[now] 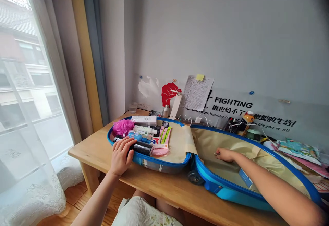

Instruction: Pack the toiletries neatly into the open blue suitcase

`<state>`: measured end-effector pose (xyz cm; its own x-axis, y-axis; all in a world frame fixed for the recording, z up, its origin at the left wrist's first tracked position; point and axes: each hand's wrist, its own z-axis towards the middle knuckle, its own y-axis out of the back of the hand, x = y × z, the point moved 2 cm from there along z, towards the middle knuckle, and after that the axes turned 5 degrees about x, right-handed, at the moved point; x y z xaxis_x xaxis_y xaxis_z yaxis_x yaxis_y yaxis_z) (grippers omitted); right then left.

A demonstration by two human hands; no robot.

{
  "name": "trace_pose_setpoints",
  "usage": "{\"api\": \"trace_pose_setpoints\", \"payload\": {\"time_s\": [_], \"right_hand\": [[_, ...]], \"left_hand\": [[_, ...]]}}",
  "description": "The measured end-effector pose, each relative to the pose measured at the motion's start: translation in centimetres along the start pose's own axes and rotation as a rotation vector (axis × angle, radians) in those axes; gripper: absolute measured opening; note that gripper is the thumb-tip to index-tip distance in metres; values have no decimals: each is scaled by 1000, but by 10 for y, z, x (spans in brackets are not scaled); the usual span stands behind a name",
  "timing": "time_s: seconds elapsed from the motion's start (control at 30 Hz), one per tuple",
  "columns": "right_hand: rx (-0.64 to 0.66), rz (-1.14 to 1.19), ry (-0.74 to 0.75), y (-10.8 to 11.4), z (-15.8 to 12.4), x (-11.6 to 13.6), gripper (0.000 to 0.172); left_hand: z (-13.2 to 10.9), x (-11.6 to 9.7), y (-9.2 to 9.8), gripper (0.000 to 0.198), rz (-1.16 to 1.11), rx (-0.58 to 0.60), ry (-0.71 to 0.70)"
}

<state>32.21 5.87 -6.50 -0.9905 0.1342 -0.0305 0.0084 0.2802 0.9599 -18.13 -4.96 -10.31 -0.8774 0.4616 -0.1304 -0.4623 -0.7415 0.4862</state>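
In one blue suitcase point(164, 162), the left hand point(122, 155) clasps one black bottle point(143, 147).

Left hand point(122, 155) palm down, fingers loosely curled forward, grip beneath hidden, bare forearm trailing back behind it, right hand point(224, 154) well apart to its right, lying flat, fingers pointing toward the left hand, bare forearm stretched out behind

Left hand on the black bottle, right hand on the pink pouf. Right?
Not quite. In the head view the right hand lies on the beige lining in the right half of the suitcase; the pouf sits untouched in the left half. The left hand is on the bottle.
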Motion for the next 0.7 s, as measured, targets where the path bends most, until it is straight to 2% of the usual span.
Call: {"api": "trace_pose_setpoints", "payload": {"time_s": [0.1, 0.17, 0.27, 0.37, 0.47, 0.53, 0.7], "right_hand": [[105, 83, 12, 1, -4, 5, 29], [102, 163, 15, 8, -6, 9, 24], [39, 322, 33, 32, -9, 20, 24], [-21, 520, 110, 64, -17, 40, 35], [-8, 717, 252, 91, -28, 74, 36], [39, 824, 353, 101, -34, 106, 33], [234, 983, 507, 101, -40, 189, 24]], "left_hand": [[-1, 1, 0, 38, -4, 7, 9], [-1, 1, 0, 37, -7, 4, -2], [-1, 1, 0, 37, -13, -1, -7], [0, 1, -1, 37, -18, -6, -5], [0, -1, 0, 37, -20, -10, -6], [0, -1, 0, 37, -21, -11, -9], [1, -1, 1, 37, -17, -9, -5]]}}
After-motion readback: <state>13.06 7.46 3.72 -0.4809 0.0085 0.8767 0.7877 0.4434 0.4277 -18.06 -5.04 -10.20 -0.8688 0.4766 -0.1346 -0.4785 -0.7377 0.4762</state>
